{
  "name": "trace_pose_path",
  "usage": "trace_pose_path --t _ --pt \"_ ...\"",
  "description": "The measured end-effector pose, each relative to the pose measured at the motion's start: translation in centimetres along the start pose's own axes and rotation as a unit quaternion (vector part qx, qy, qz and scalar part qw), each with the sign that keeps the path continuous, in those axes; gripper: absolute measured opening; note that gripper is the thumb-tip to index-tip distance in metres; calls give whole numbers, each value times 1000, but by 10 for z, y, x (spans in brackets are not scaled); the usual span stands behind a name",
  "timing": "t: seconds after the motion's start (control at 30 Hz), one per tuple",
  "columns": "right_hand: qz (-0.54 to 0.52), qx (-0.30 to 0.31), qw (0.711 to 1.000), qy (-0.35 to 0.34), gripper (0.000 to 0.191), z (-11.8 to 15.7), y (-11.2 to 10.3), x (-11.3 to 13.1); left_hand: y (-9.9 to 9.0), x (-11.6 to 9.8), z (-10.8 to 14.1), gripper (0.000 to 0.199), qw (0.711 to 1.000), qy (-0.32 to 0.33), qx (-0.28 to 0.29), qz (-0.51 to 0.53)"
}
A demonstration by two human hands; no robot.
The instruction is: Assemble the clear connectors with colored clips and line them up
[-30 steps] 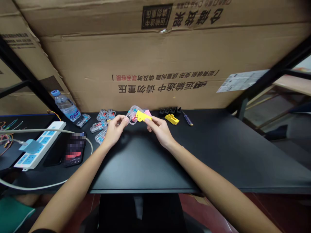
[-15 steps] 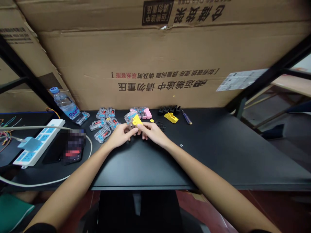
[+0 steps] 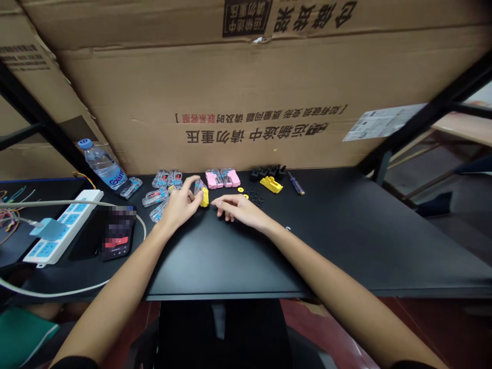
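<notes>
**Dark surface [image 3: 230, 261] under printed cardboard [image 3: 265, 82]; yellow-and-clear unit [image 3: 205, 197] in the left hand [image 3: 181, 206]**

Directly behind the pink-and-clear pair [image 3: 213, 179], tall cardboard with upside-down lettering. Left of the pair, a loose cluster of clear units [image 3: 156, 197] with red and blue inside; farther left, a water bottle [image 3: 103, 164]. Right of the pair, a row of black pieces [image 3: 268, 172], then a yellow piece [image 3: 271, 185] and a screwdriver [image 3: 296, 184]. Just in front and to the right of the pair, yellow discs [image 3: 240, 189] and scattered black rings [image 3: 257, 197].

Apparently grouped by kind, probably for easy picking out; discs and rings close to the right hand [image 3: 244, 209], presumably for a short reach.

In front of the pair and slightly left, the yellow-and-clear unit, tilted, yellow end toward the right hand. Likely held by the clear end to leave the yellow end exposed.

Left fingers spread in a wide arch, closed firmly enough to grip the unit, thumb on the near side. Right fingers loosely curled, pointing at the unit but apart from it, thumb near index; impossible to tell whether pinched on something small.
</notes>
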State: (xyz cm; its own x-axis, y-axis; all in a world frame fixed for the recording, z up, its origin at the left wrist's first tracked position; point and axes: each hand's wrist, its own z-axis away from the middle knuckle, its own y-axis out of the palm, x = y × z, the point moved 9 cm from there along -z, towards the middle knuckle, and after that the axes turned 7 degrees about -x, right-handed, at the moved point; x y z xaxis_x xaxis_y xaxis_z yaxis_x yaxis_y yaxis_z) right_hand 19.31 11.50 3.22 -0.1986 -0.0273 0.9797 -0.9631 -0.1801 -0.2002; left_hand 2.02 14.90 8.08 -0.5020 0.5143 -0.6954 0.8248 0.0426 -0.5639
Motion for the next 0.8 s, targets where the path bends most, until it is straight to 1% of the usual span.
trace_pose_path --t 0.07,0.1,0.17,0.27,0.37,0.47,0.67,0.8 --pt "4 12 1000 -7 36 1 2 1 4 1 0 30 1000 4 14 -14" --pt "5 14 1000 -9 36 1 2 2 6 1 0 27 1000 6 21 -17" --pt "5 14 1000 -12 35 1 2 2 9 3 0 28 999 11 30 -20" --pt "10 10 1000 -13 36 2 2 3 8 4 -1 28 998 37 27 -46" --pt "19 13 1000 -15 38 2 3 3 4 4 -2 30 991 66 18 -119" --pt "26 19 999 -13 39 2 4 3 1 7 -2 33 981 75 15 -176" --pt "29 25 999 -11 39 2 5 2 2 11 -5 36 979 95 32 -179" --pt "27 27 999 -14 38 3 5 2 1 14 -6 37 973 90 37 -211"
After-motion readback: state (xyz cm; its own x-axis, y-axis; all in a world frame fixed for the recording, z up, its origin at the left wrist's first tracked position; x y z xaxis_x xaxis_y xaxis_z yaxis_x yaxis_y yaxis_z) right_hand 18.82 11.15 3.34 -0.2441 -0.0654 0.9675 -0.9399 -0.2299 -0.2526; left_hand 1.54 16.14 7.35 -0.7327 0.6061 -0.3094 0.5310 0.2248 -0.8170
